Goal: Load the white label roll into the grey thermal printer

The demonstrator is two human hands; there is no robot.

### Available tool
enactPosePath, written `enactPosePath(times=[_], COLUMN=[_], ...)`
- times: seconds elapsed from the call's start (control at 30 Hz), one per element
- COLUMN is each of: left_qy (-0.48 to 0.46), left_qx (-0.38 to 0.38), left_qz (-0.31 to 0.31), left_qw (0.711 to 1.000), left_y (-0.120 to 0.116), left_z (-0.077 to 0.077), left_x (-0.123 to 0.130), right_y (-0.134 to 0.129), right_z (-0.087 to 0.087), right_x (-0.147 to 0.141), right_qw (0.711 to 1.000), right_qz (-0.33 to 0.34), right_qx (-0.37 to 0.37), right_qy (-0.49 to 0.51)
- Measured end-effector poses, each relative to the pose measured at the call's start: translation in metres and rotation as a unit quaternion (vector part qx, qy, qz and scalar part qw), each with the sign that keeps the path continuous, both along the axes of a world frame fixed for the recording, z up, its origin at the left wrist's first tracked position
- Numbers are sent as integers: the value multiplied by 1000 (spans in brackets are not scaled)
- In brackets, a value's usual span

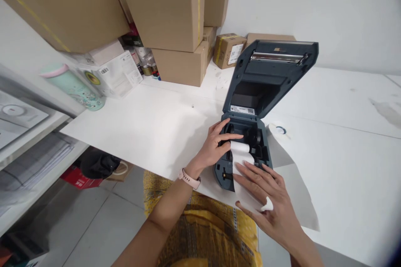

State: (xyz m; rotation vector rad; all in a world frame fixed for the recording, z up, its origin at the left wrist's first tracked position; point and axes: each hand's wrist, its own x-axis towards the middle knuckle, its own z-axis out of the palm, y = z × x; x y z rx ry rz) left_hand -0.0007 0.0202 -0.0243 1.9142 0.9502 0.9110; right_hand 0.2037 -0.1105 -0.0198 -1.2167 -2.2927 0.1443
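Note:
A dark grey label printer [267,156] sits at the table's front edge with its lid [242,79] raised. Inside lies a white paper roll [239,147], and a strip of paper [246,190] runs from it towards me over the printer's front. My left hand [214,146], a pink watch band on its wrist, reaches over the printer's left side, fingers stretched apart at the roll. My right hand [266,196] lies open, fingers spread flat on the strip. A small white scrap [267,204] shows by its thumb; whether it joins the strip, I cannot tell.
Cardboard boxes [163,16] are stacked at the back left. A mint green tumbler [75,87] leans beside a white box [119,75]. A small ring-shaped roll [281,130] lies right of the printer on the white table [150,121]. Shelves [40,129] stand at the far left.

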Motion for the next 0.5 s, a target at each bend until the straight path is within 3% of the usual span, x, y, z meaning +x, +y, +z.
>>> enactPosePath(times=[0.5], left_qy=[9], left_qx=[4], left_qz=[0], left_qw=[1000], left_y=[0], left_z=[-1], left_x=[1], right_y=[0], right_z=[0], right_x=[-3], right_qw=[999], right_qz=[-5], right_qx=[21], right_qy=[-28])
